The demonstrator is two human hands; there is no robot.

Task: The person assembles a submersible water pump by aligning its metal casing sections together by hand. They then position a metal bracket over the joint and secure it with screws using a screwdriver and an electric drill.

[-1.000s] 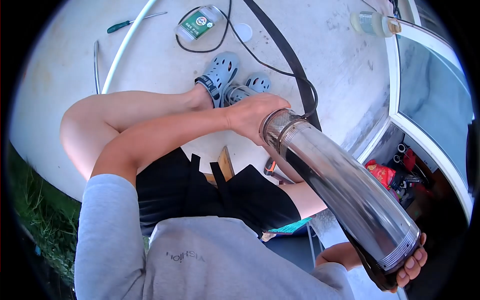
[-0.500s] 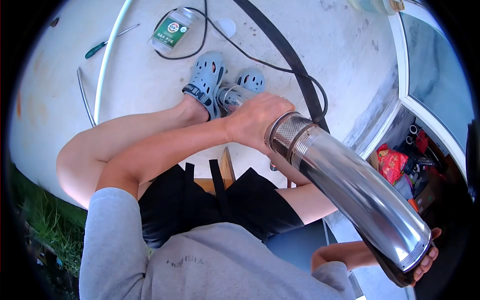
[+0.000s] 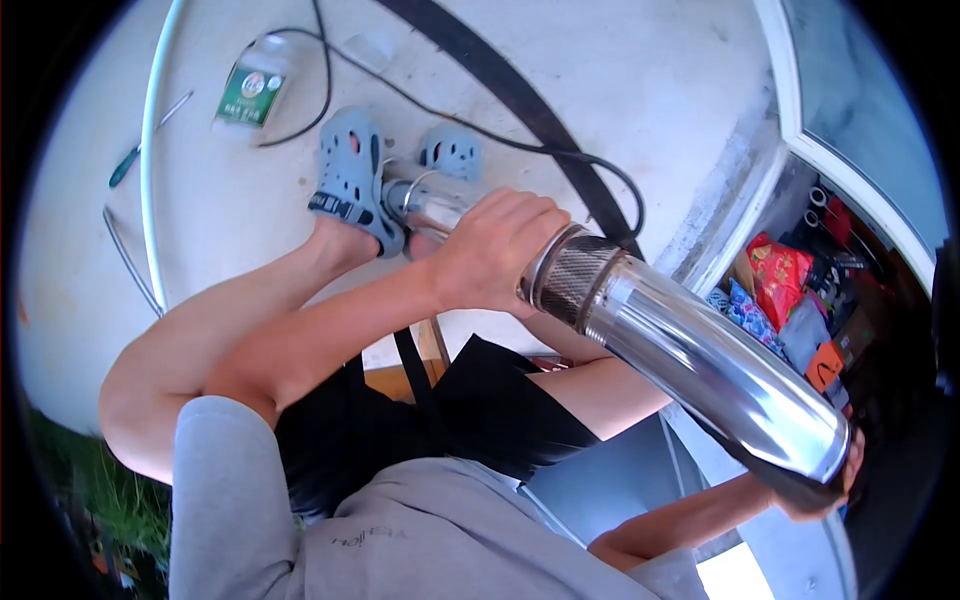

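Since the earlier frame, your steel tube (image 3: 720, 360) has shifted away from the clogs (image 3: 350, 165); at left, a screwdriver (image 3: 150, 140) and green-labelled bottle (image 3: 252, 92) lie on the floor (image 3: 670, 90); your left hand (image 3: 495, 252) is clamped round the tube beside its mesh band (image 3: 575, 278); your right hand (image 3: 838, 478), partly hidden, grips the far end.

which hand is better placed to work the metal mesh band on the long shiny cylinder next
Left, most likely: the left hand grips right beside the mesh band, while the right hand supports the far end of the cylinder.
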